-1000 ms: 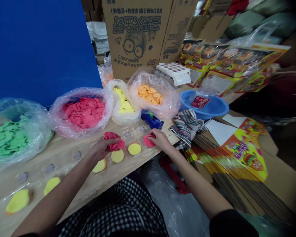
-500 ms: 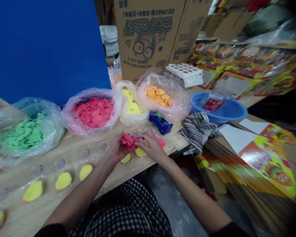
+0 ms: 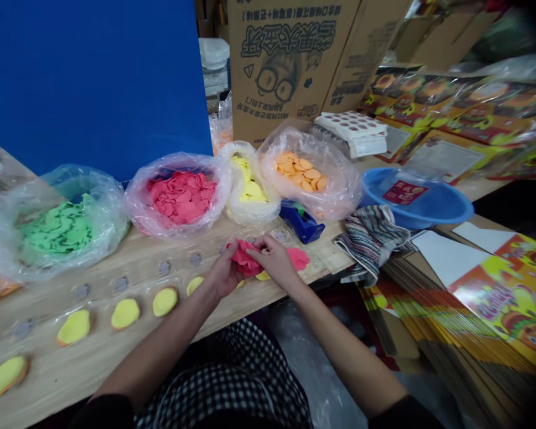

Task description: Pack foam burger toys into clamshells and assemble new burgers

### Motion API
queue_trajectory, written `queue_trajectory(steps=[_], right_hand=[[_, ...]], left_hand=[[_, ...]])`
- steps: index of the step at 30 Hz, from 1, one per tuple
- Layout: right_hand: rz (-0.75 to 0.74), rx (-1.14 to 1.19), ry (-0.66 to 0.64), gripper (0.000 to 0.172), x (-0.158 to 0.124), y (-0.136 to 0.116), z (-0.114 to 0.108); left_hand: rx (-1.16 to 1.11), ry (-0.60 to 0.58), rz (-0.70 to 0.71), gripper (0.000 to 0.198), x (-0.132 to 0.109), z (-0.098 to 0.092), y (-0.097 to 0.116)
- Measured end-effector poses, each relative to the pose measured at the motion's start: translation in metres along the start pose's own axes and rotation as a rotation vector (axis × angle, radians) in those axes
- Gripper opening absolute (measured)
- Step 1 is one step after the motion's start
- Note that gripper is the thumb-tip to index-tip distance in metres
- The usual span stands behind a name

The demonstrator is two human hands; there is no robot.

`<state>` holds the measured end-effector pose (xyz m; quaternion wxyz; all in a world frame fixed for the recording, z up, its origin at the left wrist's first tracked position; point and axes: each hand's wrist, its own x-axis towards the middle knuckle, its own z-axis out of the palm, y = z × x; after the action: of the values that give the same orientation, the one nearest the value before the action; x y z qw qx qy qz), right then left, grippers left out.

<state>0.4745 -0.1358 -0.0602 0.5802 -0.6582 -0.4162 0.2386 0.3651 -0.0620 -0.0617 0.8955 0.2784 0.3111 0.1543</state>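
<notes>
1. A long wooden workbench (image 3: 62, 381) is running across the scene, with a blue panel (image 3: 89, 89) standing beyond its left end and a printed cardboard carton (image 3: 290, 65) rising at the far side.
2. A stack of printed card blanks (image 3: 495, 304) is lying off the bench to the right, beyond a blue plastic basin (image 3: 415, 202) and a striped cloth (image 3: 370, 244).
3. Four thin plastic bags are sagging along the far edge, left to right: green foam shapes (image 3: 56, 229), pink shapes (image 3: 181, 196), yellow shapes (image 3: 250, 187) and orange shapes (image 3: 301, 170).
4. The left hand (image 3: 223, 271) and the right hand (image 3: 274, 259) are both clenching, their fingers pinching the same bunched piece near the bench's near edge.
5. That crumpled pink foam piece (image 3: 245, 259) is sitting between the hands and appears light, soft and floppy; it would likely fold under its own weight, so a broad pinch at its edges seems safest.
6. A flatter pink foam piece (image 3: 298, 258) is lying just right of the right hand, while smooth yellow ovals (image 3: 125, 313) are resting in a row to the left.
</notes>
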Motion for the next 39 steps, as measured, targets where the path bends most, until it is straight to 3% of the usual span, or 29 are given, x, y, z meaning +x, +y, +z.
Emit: queue_trajectory(steps=[5,11,14,18,21,24,39], right_hand=[[0.207,0.381,0.013,0.029,0.0,-0.004,-0.006],[0.26,0.43,0.045,0.033,0.002,0.0,-0.015],[0.198,0.29,0.135,0.033,0.006,0.007,-0.026],[-0.069,-0.208,0.235,0.023,0.008,0.021,-0.037],[-0.302,-0.632,0.08,0.018,-0.002,0.032,-0.035],[-0.433,-0.86,-0.132,0.016,-0.018,0.041,-0.029],[-0.538,-0.861,-0.1,0.024,-0.063,0.051,-0.021]], left_hand=[[0.012,0.006,0.013,0.026,-0.004,-0.002,-0.001],[0.116,-0.027,0.035,0.027,-0.007,-0.007,0.0],[0.076,0.061,0.048,0.027,-0.006,-0.014,0.009],[0.018,0.152,0.089,0.025,-0.007,-0.026,0.025],[-0.005,0.186,0.123,0.022,-0.009,-0.032,0.032],[0.003,0.199,0.127,0.023,-0.011,-0.036,0.033],[-0.01,0.192,0.105,0.023,-0.013,-0.036,0.031]])
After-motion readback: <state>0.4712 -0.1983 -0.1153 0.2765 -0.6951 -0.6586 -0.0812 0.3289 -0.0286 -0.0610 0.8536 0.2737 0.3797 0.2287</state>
